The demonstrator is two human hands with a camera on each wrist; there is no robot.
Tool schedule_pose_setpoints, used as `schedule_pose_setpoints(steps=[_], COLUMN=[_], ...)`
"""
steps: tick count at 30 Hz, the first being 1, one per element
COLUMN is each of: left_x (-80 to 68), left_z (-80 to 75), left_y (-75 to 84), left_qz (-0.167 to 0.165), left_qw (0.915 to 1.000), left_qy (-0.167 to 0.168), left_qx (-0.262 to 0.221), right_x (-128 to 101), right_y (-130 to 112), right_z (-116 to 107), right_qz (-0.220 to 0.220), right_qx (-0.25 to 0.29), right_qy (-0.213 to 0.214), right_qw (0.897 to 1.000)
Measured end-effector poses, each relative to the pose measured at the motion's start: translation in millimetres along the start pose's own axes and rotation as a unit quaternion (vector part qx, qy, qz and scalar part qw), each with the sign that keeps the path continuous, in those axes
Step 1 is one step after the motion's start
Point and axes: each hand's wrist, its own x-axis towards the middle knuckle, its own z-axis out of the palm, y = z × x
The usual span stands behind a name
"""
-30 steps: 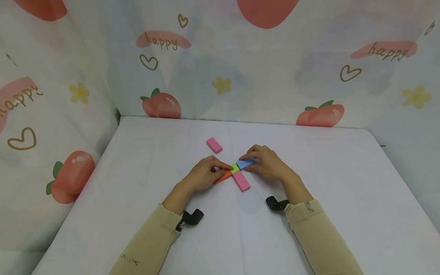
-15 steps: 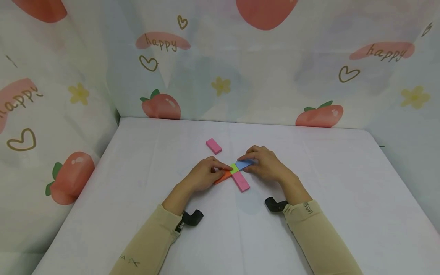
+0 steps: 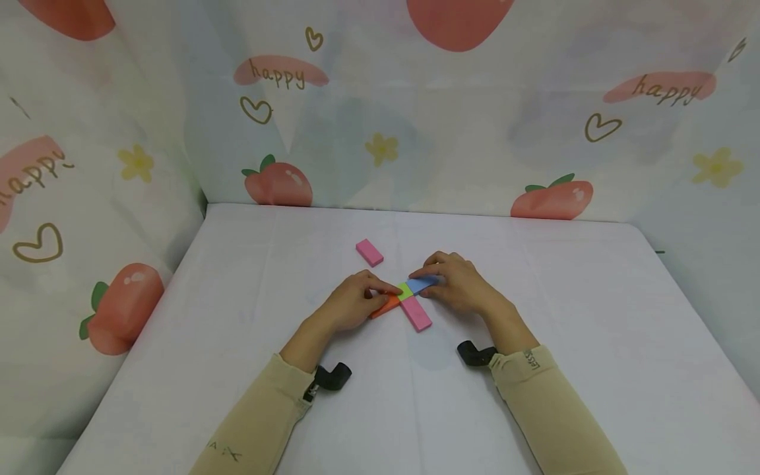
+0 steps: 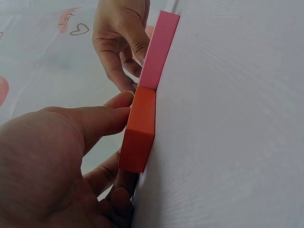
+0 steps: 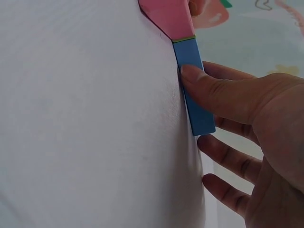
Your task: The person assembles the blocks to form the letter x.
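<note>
Centrally on the white table (image 3: 237, 369), left hand (image 3: 350, 305) pinches the orange block (image 3: 386, 306), thumb along its side; right hand (image 3: 460, 282), fingers curled, grips the blue block (image 3: 420, 284) beside the green block (image 3: 405, 291); forearms angled inward

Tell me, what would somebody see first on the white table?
Two hands meet at a little cross of flat coloured blocks in the middle of the white table. The left hand pinches the flat orange block, and the right hand pinches the flat blue block, with a small green block between them. Another flat pink block lies alone farther back.
</note>
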Motion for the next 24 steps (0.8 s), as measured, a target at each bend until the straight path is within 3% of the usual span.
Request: schedule_pose_setpoints(steps=[24], left_x=[0.7], left_z=[2.0], left_y=[-0.1], left_qz=[0.005], left_qw=[0.9998], left_qy=[0.003], left_qx=[0.017], right_x=[0.6], right_y=[-5.6], right_z=[0.6], right_qz=[-0.004], right_qx=[-0.012], right_qy=[0.007], right_qw=[1.0])
